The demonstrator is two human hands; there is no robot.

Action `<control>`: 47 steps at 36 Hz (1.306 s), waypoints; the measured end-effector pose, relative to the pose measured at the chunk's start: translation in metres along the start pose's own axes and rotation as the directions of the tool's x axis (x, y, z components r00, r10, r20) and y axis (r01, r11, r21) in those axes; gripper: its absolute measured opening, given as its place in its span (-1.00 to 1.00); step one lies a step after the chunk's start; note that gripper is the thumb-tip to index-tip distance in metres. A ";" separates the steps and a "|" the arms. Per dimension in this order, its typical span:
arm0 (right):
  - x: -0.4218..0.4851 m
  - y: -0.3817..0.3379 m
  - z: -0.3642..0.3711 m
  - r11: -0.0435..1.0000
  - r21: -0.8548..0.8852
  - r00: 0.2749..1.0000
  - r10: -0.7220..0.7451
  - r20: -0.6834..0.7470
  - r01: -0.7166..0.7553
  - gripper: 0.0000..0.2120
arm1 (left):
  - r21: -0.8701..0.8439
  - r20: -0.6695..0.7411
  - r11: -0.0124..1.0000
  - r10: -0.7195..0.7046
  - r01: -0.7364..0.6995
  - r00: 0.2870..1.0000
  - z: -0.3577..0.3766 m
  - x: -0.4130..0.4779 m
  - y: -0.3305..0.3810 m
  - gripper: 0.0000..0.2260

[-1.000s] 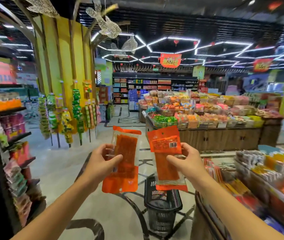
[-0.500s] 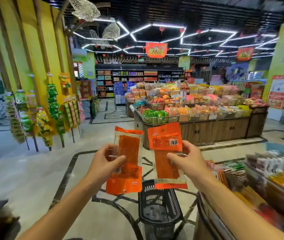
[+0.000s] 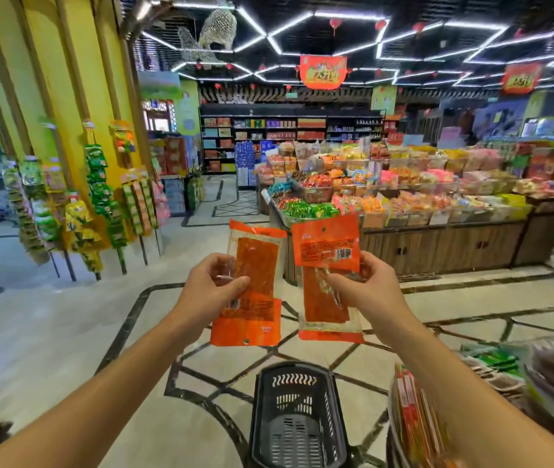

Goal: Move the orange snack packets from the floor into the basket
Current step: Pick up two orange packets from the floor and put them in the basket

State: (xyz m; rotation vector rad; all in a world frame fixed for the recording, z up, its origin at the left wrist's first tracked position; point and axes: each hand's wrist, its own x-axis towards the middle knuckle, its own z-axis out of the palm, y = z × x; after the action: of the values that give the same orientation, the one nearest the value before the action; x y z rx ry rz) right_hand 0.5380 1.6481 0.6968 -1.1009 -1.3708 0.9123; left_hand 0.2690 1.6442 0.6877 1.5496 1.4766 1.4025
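Note:
I hold two flat orange snack packets upright at chest height, side by side. My left hand (image 3: 213, 292) grips the left packet (image 3: 253, 298) by its left edge, with its orange label end pointing down. My right hand (image 3: 366, 288) grips the right packet (image 3: 326, 265) by its right edge, barcode label at the top. A black plastic basket (image 3: 297, 417) stands on the floor directly below the packets, and I see nothing inside it.
A low display bin (image 3: 414, 423) with red and orange packets sits at my right, close to the basket. A wooden counter (image 3: 437, 244) piled with snacks stands ahead. Hanging snack racks (image 3: 93, 204) line the yellow pillar at left. Tiled floor (image 3: 49, 332) stretches to the left.
The view has swung to the right and tipped down, so the basket now sits more centred below the packets. Both hands keep the same grip on their packets.

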 end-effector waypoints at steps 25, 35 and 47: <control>0.277 0.235 0.050 0.950 -0.026 0.950 0.308 -0.055 -0.310 -0.73 | -0.074 0.200 0.942 -0.308 0.328 0.930 0.136 0.285 -0.225 -0.66; 0.291 0.435 0.065 0.783 -0.006 0.782 0.621 -0.054 -0.622 -0.69 | -0.001 0.247 0.760 -0.630 0.650 0.736 0.206 0.294 -0.401 -0.70; 0.206 0.763 0.095 0.485 -0.115 0.492 0.869 -0.045 -0.867 -0.74 | 0.095 0.028 0.510 -0.860 0.855 0.510 0.336 0.169 -0.708 -0.85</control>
State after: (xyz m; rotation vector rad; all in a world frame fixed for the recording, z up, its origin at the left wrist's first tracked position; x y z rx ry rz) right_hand 0.5384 2.0591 0.0151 -1.9711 -0.8005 1.5762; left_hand 0.3123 2.0447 -0.0048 0.6255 1.8657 0.6610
